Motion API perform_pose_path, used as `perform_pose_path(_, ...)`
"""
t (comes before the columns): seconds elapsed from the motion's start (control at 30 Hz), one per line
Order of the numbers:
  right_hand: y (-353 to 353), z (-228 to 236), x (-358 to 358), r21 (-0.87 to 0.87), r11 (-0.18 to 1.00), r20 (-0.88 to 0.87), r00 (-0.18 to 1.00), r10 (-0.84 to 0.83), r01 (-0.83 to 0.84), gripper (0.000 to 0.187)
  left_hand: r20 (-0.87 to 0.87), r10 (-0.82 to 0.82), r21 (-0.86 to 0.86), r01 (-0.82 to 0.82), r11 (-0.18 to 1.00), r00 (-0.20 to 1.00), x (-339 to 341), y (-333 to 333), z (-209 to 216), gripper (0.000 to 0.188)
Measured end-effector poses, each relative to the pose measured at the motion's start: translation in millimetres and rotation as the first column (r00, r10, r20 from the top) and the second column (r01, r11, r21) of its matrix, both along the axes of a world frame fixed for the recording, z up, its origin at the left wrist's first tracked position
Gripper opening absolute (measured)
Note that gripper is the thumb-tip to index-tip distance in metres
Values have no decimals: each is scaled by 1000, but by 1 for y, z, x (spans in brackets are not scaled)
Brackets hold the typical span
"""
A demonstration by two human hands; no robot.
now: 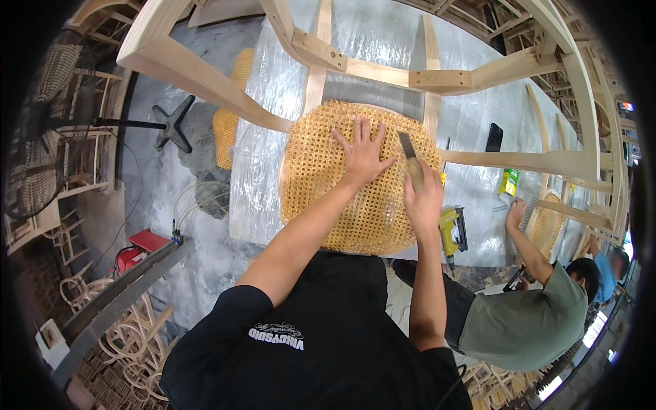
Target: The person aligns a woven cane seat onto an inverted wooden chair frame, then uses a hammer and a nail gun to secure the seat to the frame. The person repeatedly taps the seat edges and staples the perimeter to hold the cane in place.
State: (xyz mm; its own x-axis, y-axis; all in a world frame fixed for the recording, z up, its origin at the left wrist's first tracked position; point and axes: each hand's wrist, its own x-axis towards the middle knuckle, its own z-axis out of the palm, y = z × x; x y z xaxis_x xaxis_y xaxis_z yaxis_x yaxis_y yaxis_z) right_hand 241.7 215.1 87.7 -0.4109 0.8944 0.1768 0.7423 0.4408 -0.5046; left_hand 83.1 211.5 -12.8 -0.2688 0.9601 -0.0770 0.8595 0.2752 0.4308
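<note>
A panel of yellow woven cane (328, 205) covers the seat of a pale wooden chair frame (372, 70) lying on the table in front of me. My left hand (363, 156) rests on the upper middle of the weave, fingers spread and pressing flat. In my right hand (424, 191) is a chisel (408, 145) with a flat metal blade and a light handle. Its blade points away from me, over the right part of the cane. Whether the blade's tip touches the weave, I cannot tell.
A yellow staple gun (449, 229) lies right of the cane. Further right are a green-and-yellow box (508, 182) and a black phone (495, 137). A co-worker in a green shirt (526, 328) works beside me. A fan (51, 130) and a red machine (133, 256) stand left.
</note>
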Motion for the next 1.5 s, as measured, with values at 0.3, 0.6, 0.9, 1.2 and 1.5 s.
perform_pose_path(0.3,23,-9,-63,-108,994,166,986,22,-4,42,-28,-53,-137,49,989,998,-6,0,-7,77)
perform_pose_path(0.6,-108,2,41,-234,933,35,962,-272,272,43,-64,-8,104,14,995,998,-8,4,-28,71)
perform_pose_path(0.9,-256,-25,54,-601,729,20,918,-396,328,39,-244,-43,118,74,990,969,-6,1,-27,66)
perform_pose_path(1.2,-317,-59,28,-458,740,32,841,-541,493,44,-268,-31,20,38,999,963,3,0,-34,71)
perform_pose_path(1.5,-318,-57,14,-457,647,207,780,-590,610,32,-164,-190,-89,178,980,968,-11,8,-12,61)
